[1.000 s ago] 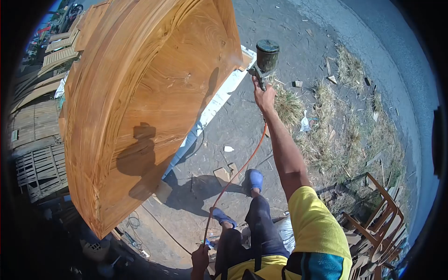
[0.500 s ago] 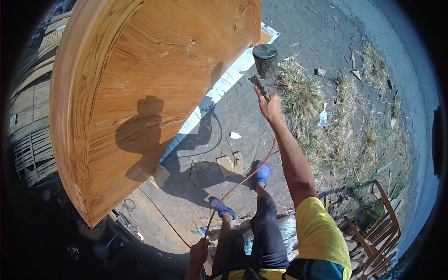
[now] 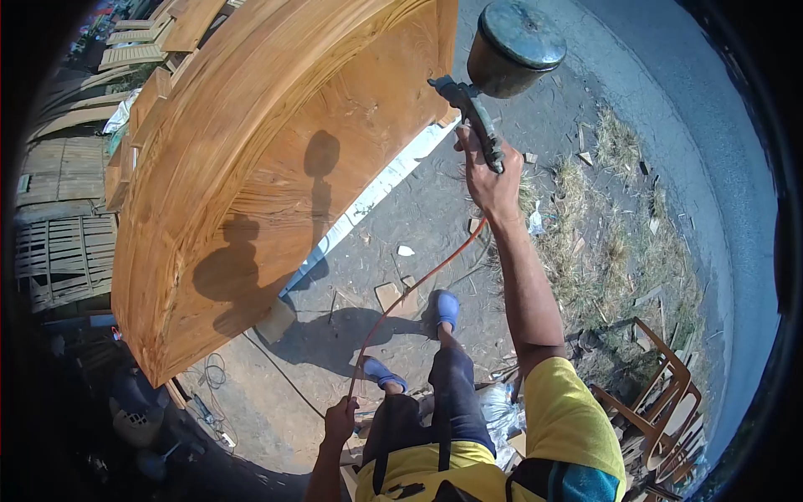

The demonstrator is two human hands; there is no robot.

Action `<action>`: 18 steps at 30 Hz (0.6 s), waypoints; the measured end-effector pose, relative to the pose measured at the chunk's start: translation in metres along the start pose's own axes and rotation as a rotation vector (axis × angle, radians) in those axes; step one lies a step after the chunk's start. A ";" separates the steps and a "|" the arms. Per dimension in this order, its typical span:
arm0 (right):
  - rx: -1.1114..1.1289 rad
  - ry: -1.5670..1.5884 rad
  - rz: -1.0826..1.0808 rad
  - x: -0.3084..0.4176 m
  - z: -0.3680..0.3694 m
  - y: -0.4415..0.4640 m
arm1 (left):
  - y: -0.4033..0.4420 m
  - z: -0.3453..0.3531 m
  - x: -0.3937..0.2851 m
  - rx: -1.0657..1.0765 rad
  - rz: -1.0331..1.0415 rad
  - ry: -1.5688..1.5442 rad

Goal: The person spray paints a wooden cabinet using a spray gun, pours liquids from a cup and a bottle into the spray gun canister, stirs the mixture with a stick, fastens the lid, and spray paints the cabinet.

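Note:
My right hand is wrapped round the handle of a dark spray gun, raised near the right edge of a large wooden piece. A round metal cup sits on the gun. The wooden piece has a glossy orange-brown face with swirling grain, and shadows fall across it. My left hand, low in the view, is closed on a thin red hose, which runs up towards my right wrist.
White sheeting lies along the wood's lower edge. Wooden chair frames stand at the lower right. Slatted wood pieces are at the left. Dry grass and scraps lie on the ground. A dark cable crosses the floor.
The gun and its cup have come up and look larger, nearer the camera. My left hand has shifted slightly left and up, still on the hose. The view has also shifted.

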State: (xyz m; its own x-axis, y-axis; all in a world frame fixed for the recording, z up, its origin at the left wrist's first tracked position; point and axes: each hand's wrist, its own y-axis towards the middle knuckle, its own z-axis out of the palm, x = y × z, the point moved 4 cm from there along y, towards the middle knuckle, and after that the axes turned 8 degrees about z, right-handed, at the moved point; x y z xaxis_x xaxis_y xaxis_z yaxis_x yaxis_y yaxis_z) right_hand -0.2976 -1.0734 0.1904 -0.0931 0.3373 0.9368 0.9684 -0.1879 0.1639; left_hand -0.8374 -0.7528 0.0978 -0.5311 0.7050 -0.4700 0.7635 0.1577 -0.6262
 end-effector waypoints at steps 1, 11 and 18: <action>-0.011 -0.009 0.018 0.007 0.001 -0.001 | -0.003 -0.002 0.002 -0.007 0.003 -0.018; -0.041 -0.430 0.287 -0.131 0.074 -0.037 | -0.057 -0.012 0.056 -0.020 -0.081 -0.015; 0.152 -0.123 0.176 0.007 0.072 -0.119 | -0.088 -0.015 0.093 0.014 -0.134 -0.014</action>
State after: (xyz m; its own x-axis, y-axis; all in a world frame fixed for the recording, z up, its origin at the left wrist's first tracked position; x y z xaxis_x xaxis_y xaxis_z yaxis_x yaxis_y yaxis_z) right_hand -0.3969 -0.9822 0.1552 0.1001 0.4228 0.9007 0.9917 -0.1160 -0.0557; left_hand -0.9483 -0.6906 0.1182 -0.6331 0.6685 -0.3903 0.6803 0.2399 -0.6926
